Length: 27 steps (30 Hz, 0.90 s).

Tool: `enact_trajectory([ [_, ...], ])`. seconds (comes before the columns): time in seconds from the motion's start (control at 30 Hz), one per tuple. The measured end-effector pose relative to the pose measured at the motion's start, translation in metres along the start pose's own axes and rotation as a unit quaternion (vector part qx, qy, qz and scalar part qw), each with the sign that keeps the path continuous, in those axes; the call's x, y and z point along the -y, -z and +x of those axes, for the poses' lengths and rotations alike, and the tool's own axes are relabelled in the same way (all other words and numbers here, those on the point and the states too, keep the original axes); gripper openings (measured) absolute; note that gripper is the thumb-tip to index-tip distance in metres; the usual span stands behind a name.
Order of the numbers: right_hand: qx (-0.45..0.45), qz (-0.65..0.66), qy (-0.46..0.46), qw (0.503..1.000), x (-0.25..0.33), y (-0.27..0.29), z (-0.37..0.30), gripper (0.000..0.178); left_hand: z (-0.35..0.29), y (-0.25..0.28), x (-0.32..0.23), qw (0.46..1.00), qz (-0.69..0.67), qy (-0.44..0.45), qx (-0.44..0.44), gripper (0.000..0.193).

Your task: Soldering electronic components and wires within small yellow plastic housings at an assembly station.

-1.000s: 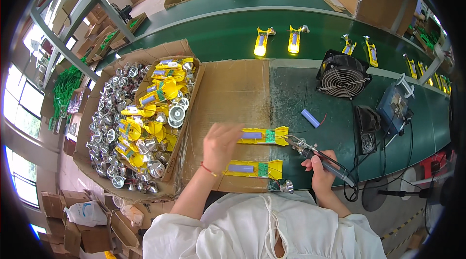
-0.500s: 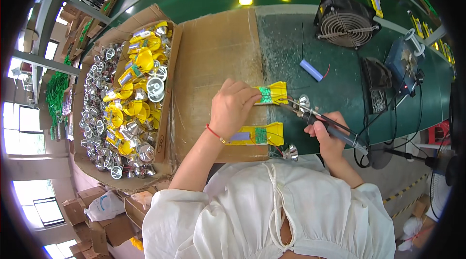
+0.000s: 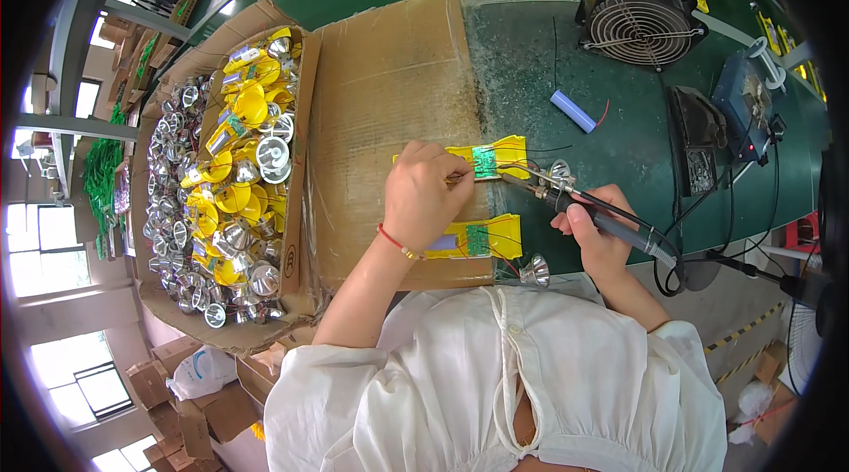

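Note:
My right hand (image 3: 599,232) grips a soldering iron (image 3: 610,223) with a thin feed tube along it. Its tip reaches the right end of a yellow plastic lamp housing (image 3: 510,154), beside the green circuit board (image 3: 485,163). Over the left part of that housing, my left hand (image 3: 426,192) has its fingers pinched; what they hold is too small to make out. Closer to me lies a second yellow housing (image 3: 505,238) with its own green board and a lilac battery cell (image 3: 441,243). A silver reflector (image 3: 535,270) sits at its right end, another reflector (image 3: 559,173) by the iron.
An open carton (image 3: 305,118) full of yellow lamp parts and reflectors stands on the left. A loose lilac battery cell (image 3: 573,111) with wires lies beyond my right hand. Behind it is a black fan (image 3: 641,26); a blue soldering station (image 3: 743,110) stands at right.
My left fingers have drawn back left from the circuit board, baring more of the far housing. The iron's tip has shifted slightly left toward the board. The whole view has shifted a little.

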State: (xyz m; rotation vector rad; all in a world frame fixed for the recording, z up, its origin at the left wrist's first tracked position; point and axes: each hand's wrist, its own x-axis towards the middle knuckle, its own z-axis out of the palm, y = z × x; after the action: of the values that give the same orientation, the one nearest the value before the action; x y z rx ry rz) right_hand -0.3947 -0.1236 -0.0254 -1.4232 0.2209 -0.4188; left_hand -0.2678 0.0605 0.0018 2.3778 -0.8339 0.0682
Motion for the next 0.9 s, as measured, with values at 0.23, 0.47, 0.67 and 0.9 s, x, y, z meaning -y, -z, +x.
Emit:
enact_trajectory([
  [0.23, 0.005, -0.012, -0.002, 1.0, -0.001, -0.0052, 0.0032, 0.013, -0.0005, -0.0015, 0.0018, 0.999, -0.026, 0.026, -0.007, 0.004],
  [0.47, 0.006, -0.012, -0.01, 1.0, -0.0031, -0.0084, 0.005, 0.012, -0.0003, -0.0001, 0.0006, 0.999, -0.027, 0.03, -0.003, 0.003],
  [0.67, 0.001, -0.006, -0.01, 1.0, -0.0042, -0.0074, 0.0063, 0.012, 0.0009, 0.001, 0.0029, 0.999, -0.035, 0.033, 0.011, 0.003],
  [0.9, -0.035, 0.049, 0.003, 0.998, -0.0009, -0.0052, 0.0061, 0.011, 0.0046, 0.0027, 0.0039, 0.998, -0.043, 0.036, 0.027, 0.004],
])
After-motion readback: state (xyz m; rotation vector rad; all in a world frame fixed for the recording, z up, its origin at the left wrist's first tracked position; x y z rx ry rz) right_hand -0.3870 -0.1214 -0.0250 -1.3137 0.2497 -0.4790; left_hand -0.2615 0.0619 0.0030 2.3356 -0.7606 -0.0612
